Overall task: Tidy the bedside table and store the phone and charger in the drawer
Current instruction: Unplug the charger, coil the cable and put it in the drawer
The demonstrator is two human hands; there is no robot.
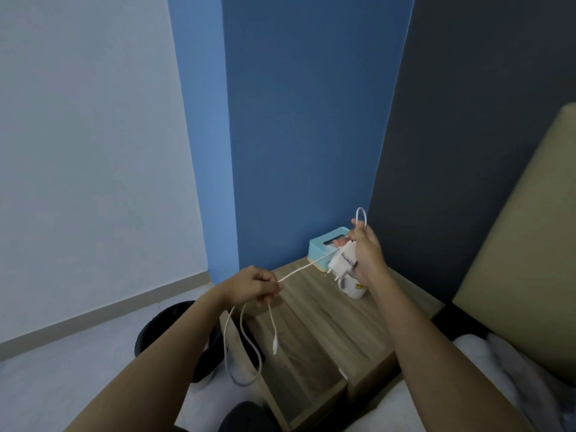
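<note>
Above the wooden bedside surface (321, 310), right hand (367, 254) grips the white charger plug w/ a cable loop, left hand (255, 285) pinches the thin white cable (299, 269), rest dangling over the open drawer (299, 385); loose end could snag the drawer edge, phone not visible.

Head camera looks down (near) at bedside table (330, 319).

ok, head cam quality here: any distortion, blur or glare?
Head view: wide-angle bend on the wall edges; dim, flat light, no glare; soft focus overall, label on the charger unreadable; cable still traceable between left hand and right hand.
</note>
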